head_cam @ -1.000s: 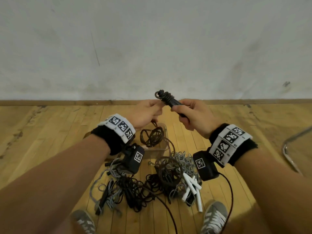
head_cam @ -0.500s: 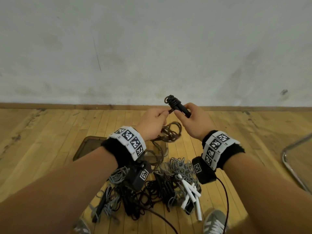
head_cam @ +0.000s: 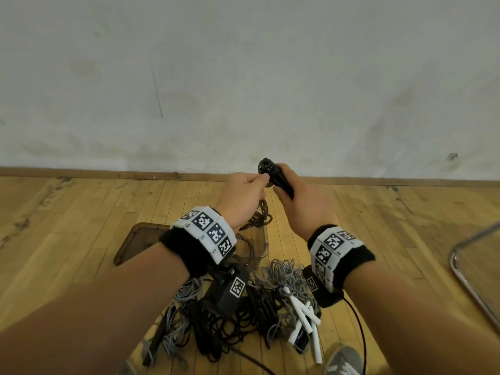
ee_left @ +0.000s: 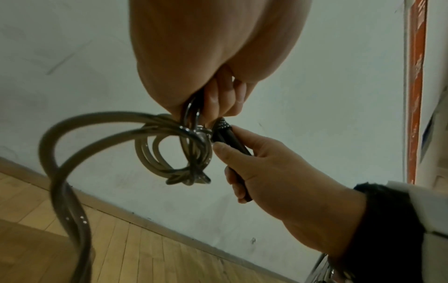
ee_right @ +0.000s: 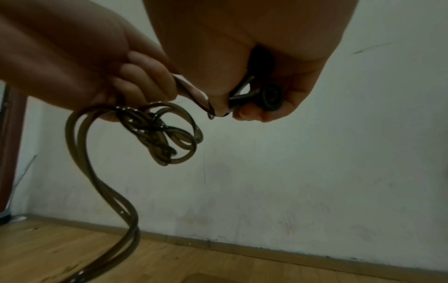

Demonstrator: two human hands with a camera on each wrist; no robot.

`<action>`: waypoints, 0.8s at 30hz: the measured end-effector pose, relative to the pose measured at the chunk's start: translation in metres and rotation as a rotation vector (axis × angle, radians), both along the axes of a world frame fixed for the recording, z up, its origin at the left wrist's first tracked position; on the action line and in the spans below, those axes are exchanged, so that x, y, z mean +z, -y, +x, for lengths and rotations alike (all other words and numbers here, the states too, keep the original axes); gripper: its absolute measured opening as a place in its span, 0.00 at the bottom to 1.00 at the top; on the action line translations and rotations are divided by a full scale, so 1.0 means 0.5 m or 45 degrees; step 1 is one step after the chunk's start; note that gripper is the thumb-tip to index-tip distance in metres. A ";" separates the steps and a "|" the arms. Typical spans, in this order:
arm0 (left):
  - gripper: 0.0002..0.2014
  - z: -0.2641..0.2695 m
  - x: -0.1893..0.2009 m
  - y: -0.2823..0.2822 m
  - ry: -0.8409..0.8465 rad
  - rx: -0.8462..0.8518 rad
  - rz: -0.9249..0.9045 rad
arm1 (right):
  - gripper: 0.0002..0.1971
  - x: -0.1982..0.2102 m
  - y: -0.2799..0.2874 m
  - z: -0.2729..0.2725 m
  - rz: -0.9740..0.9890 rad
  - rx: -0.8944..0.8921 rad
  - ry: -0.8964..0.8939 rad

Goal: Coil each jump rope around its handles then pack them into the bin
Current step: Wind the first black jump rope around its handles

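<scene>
Gripping the black handles (head_cam: 280, 180) of a jump rope, the right hand (head_cam: 303, 204) has its fingers curled round them, the wound end tilted up and away from the person. Several turns of dark cord (head_cam: 266, 166) sit coiled at that upper end. Just beside the handles, the left hand (head_cam: 243, 198) pinches the cord between thumb and fingertips (ee_left: 223, 103), the two hands almost touching. In the left wrist view a knotted bunch of loose loops (ee_left: 174, 153) hangs right beside the handles, and a doubled length of the same translucent brown cord (ee_left: 70, 201) arcs out and drops toward the floor. The right wrist view shows the same tangle (ee_right: 160, 134) below the left hand's fingers and the round butt end of a handle (ee_right: 272, 97) inside the right hand's grip.

Below the handles, nearer the person, the trailing cord falls into a smoky, see-through bin (head_cam: 259, 244) standing on the wooden floor (head_cam: 81, 217). Nearer still than the bin lies a heap of uncoiled ropes: black ones (head_cam: 232, 328), grey ones (head_cam: 286, 277), and a cluster of white handles (head_cam: 305, 318). Beyond the handles runs the baseboard (head_cam: 135, 175) under a pale wall (head_cam: 243, 77). Far right of the handles, a curved metal tube (head_cam: 465, 269) is partly in view. A grey shoe (head_cam: 343, 361) shows at the lower edge.
</scene>
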State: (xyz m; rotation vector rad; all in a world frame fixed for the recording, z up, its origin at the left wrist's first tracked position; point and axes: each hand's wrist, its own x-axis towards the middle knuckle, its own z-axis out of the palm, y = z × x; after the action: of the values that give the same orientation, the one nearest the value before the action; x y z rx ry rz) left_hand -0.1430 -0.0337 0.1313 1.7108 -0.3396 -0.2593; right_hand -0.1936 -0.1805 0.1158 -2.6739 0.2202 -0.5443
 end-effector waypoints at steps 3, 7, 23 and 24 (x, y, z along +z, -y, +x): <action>0.22 0.005 0.001 -0.004 -0.015 0.096 -0.009 | 0.21 -0.008 -0.012 0.003 0.075 0.120 0.015; 0.20 0.009 0.004 -0.018 -0.042 0.157 -0.038 | 0.23 -0.012 -0.010 0.001 0.198 0.298 -0.014; 0.23 0.006 0.010 -0.028 -0.109 0.005 -0.170 | 0.25 0.031 -0.014 -0.029 1.224 0.430 -0.177; 0.21 0.005 0.010 -0.028 -0.078 0.002 -0.137 | 0.23 0.028 -0.011 -0.025 1.133 0.434 -0.131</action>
State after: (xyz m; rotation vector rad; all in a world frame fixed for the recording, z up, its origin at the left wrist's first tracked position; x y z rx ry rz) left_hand -0.1407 -0.0197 0.1363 1.5936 -0.3019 -0.2864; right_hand -0.2059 -0.1752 0.1297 -1.8097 0.0149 -0.1359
